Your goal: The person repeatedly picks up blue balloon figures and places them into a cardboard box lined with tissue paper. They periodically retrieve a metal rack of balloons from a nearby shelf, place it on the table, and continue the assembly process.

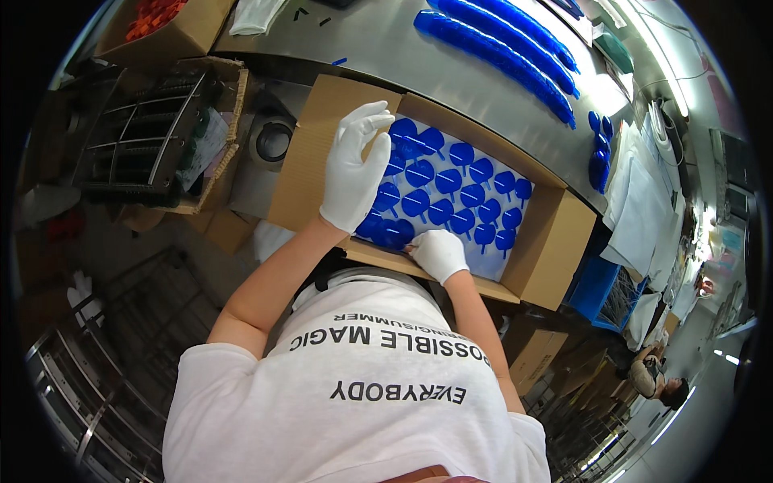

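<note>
A brown cardboard box (552,249) stands open in front of me, holding rows of blue round flat pieces (419,173) with short stems on a whitish sheet. My left hand (354,169), in a white glove, is raised over the box's left side. Its fingers are stretched and the thumb stands apart, with nothing in it. Also gloved in white, my right hand (440,253) is at the box's near edge. Its fingers are drawn together beside a dark blue round piece (396,233) in the nearest row; what lies between the fingertips is hidden.
Long blue stacks (499,60) lie on the metal table (366,44) beyond the box. To the left are a tape roll (272,142), a carton with a black rack (149,137) and a box of red parts (153,18). A blue crate (600,290) and a person (656,378) are at right.
</note>
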Demonstrator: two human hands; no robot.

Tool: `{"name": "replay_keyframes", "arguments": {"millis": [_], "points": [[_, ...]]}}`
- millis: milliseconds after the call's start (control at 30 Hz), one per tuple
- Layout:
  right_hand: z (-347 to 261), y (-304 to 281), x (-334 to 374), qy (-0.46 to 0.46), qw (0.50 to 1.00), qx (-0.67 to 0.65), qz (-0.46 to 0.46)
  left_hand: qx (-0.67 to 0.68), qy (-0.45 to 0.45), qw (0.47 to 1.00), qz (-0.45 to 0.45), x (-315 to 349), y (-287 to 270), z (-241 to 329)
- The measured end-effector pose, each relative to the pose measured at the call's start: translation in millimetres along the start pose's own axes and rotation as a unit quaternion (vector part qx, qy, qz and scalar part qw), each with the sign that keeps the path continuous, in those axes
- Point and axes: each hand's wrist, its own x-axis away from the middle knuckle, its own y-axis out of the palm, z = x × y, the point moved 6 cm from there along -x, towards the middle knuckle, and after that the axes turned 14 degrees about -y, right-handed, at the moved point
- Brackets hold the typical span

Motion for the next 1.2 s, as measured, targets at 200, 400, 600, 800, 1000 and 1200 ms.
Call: {"name": "replay_keyframes", "arguments": {"millis": [200,400,600,800,1000,1200], "points": [[67,3,47,0.094,0.994,0.044,-0.028,-0.118,-0.123,0.972,-0.163,20,20,-33],[119,3,91,0.143,0.986,0.072,-0.038,-0.451,-0.111,0.824,-0.325,71,49,-81],[142,8,94,0.189,0.974,0.107,-0.056,-0.577,-0.161,0.732,-0.326,72,59,-127],[100,5,51,0.076,0.996,0.036,-0.029,-0.594,-0.102,0.725,-0.334,78,87,-131],[111,17,55,0.111,0.992,0.038,-0.039,-0.558,-0.049,0.757,-0.338,79,96,-110],[111,1,54,0.089,0.995,0.027,-0.048,-0.568,-0.054,0.745,-0.345,82,52,-96]]}}
